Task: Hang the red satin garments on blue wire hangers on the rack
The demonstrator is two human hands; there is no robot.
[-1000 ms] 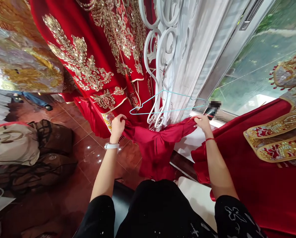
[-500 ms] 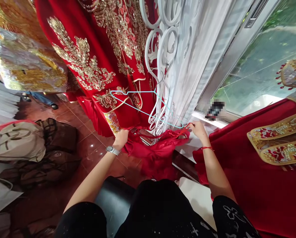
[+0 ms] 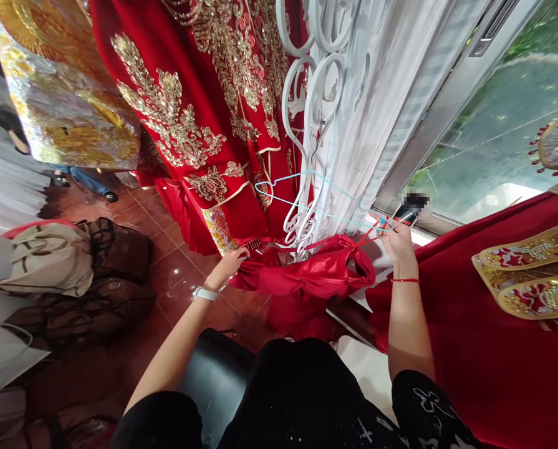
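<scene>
My left hand is closed on the gathered edge of a red satin dress, beside a dark zipper-like or hook strip. The dress hangs between my hands with its top opening toward the right. My right hand pinches a thin red strap of the dress together with one end of a light blue wire hanger. The hanger lies slanted above the dress, its other end free to the left, in front of white scrollwork.
White scroll-shaped metalwork stands ahead by a sheer curtain. Red gowns with gold embroidery hang at left, and another red garment at right. Bags sit on the tiled floor. A black stool is below me.
My right hand has moved right and turned, now with the hanger's end and strap at its fingers. The hanger has shifted right and tilted. My left hand has moved slightly down.
</scene>
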